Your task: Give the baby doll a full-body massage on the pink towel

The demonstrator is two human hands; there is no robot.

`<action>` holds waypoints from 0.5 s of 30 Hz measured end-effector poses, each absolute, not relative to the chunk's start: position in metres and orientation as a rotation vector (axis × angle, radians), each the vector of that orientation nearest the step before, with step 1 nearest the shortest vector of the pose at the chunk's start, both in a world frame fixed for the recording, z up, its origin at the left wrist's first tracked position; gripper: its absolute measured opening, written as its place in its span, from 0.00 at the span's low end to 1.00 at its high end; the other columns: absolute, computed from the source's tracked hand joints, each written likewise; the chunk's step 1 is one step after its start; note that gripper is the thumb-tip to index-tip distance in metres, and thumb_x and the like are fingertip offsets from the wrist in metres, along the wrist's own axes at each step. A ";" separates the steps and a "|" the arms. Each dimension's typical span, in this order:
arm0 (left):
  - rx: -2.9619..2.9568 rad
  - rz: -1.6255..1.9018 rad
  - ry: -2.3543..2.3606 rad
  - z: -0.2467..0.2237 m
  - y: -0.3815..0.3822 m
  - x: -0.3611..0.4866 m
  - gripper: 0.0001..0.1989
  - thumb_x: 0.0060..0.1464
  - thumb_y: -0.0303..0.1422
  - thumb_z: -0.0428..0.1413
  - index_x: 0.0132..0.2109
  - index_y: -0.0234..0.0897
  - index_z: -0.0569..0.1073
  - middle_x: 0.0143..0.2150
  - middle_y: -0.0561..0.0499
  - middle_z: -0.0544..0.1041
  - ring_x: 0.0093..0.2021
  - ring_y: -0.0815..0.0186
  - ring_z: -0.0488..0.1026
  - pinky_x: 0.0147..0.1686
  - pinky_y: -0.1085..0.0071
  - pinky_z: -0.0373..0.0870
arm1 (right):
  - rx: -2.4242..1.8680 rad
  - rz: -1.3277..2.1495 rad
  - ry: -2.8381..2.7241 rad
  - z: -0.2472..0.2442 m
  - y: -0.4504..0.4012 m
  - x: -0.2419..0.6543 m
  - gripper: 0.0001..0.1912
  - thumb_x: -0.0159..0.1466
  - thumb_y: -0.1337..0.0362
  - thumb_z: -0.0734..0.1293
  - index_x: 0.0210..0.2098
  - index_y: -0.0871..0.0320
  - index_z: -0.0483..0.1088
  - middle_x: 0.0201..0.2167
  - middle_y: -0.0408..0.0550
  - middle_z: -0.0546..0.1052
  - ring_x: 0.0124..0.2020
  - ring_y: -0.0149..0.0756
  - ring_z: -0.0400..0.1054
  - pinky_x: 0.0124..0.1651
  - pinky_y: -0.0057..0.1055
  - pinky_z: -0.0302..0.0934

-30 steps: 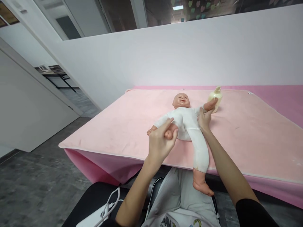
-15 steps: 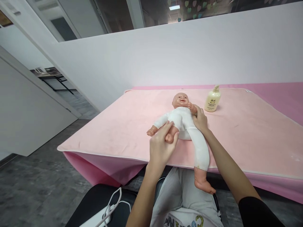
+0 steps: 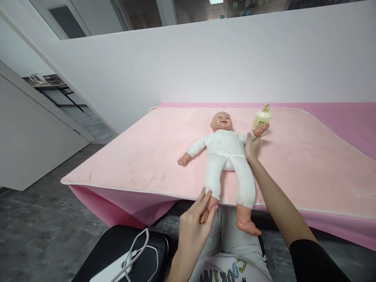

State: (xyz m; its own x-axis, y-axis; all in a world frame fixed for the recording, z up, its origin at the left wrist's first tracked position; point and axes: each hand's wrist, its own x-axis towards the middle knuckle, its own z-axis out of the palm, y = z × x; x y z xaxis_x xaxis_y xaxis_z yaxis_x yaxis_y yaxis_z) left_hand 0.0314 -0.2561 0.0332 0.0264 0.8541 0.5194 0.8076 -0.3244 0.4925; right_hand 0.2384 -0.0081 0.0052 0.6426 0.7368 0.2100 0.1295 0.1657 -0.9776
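A baby doll (image 3: 225, 145) with a white cloth body lies on its back on the pink blanket (image 3: 141, 156), head away from me. Both its lower legs reach past the table's front edge. My left hand (image 3: 195, 219) is closed around the doll's foot on the left side, thumb and fingers on either side of it. On the other side, my right hand (image 3: 252, 148) grips the doll's forearm near the wrist, holding that arm out to the right. Some of my right fingers are hidden behind the arm. The doll's other arm rests outstretched on the blanket.
A pale yellow pump bottle (image 3: 261, 117) stands behind the doll's raised hand, partly covered by it. A white wall (image 3: 188, 70) rises behind the table. At lower left, a black seat (image 3: 147, 250) holds a white power strip (image 3: 113, 268) with cables.
The doll's left-side leg, bent up over its belly before, is now stretched straight toward me with my left hand. The right-side arm has swung outward from the chest with my right hand.
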 end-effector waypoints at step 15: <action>2.200 1.247 1.625 0.066 -0.107 0.061 0.16 0.51 0.30 0.55 0.48 0.37 0.73 0.54 0.45 0.71 0.49 0.59 0.73 0.49 0.65 0.70 | -1.339 0.353 -1.636 0.025 -0.027 0.229 0.29 0.53 0.70 0.61 0.54 0.52 0.66 0.39 0.46 0.68 0.33 0.31 0.64 0.39 0.28 0.61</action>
